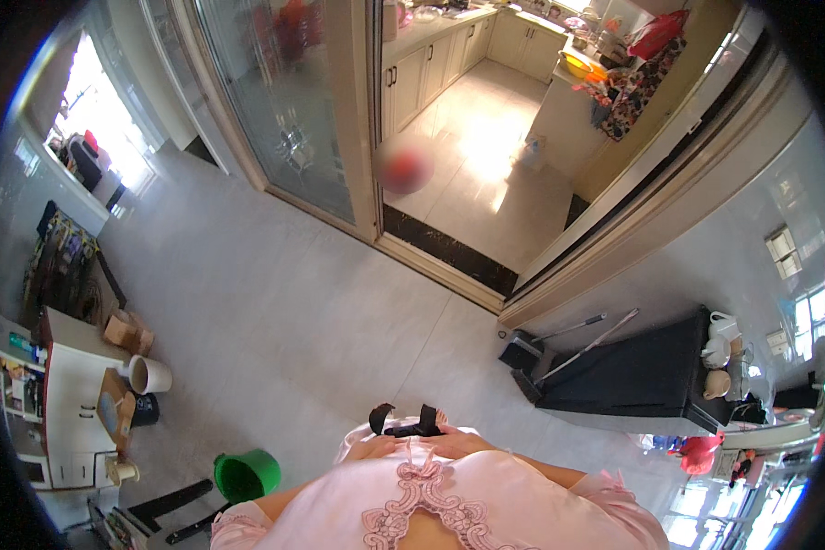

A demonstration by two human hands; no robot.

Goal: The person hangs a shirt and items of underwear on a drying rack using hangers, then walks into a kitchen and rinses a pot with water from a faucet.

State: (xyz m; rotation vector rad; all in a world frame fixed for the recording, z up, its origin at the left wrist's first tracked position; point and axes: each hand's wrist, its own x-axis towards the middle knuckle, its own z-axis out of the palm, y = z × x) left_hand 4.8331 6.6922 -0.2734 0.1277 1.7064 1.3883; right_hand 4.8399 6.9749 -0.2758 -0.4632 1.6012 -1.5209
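Note:
At the bottom middle, both hands are at the front of the pink satin garment (330, 502). My left hand (372, 449) lies against the cloth at waist height. Close beside it, my right hand (459, 443) touches the same cloth, its fingers towards the middle. Whether either hand grips the fabric cannot be made out. Just beyond the hands shows a small dark item (407, 431), too covered to name. Black footwear (427, 418) with toes showing is past it, on the grey tiled floor (282, 302).
Ahead, a sliding glass door (292, 117) stands partly open onto a kitchen with white cabinets (419, 82). A dustpan (522, 352) and broom (531, 385) lean by a black cabinet (625, 371) at right. At left are a green bucket (247, 476) and a white bin (151, 375).

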